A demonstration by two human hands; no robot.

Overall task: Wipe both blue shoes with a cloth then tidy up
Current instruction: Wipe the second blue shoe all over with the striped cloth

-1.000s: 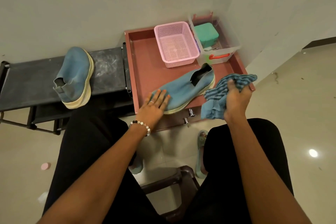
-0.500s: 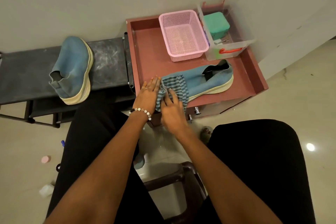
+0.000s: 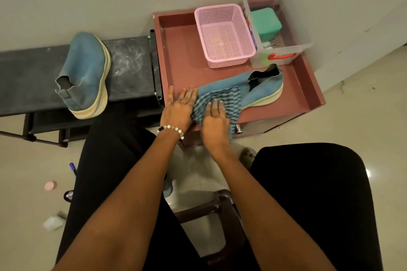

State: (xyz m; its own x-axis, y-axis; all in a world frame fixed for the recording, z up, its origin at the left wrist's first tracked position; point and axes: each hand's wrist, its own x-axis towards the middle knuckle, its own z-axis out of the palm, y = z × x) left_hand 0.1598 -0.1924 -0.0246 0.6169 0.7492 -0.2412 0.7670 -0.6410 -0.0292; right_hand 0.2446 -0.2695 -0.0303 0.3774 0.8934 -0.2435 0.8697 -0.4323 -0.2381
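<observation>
Hands meet at the front edge of the red tray (image 3: 308, 86); the right hand (image 3: 214, 123) lies flat with straight fingers on the striped cloth (image 3: 217, 99) and presses it down on the toe of the blue shoe (image 3: 262, 88); the left hand (image 3: 177, 110) is flat too, fingers straight, and rests on the tray floor at the front left corner, with its fingertips touching the toe of that shoe just beside the cloth; neither hand curls round anything; this shoe lies along the front edge of the tray, heel toward the right side; the pink basket (image 3: 224, 35) stands at the back edge of the tray, and the clear box (image 3: 275, 35) stands just beside it in the back right corner, with a green block (image 3: 265, 24) inside; the other blue shoe (image 3: 86, 75) sits well apart on the black rack (image 3: 26, 79) left of the tray, near the rack's front edge; a bead bracelet (image 3: 171, 130) is on the left wrist.
</observation>
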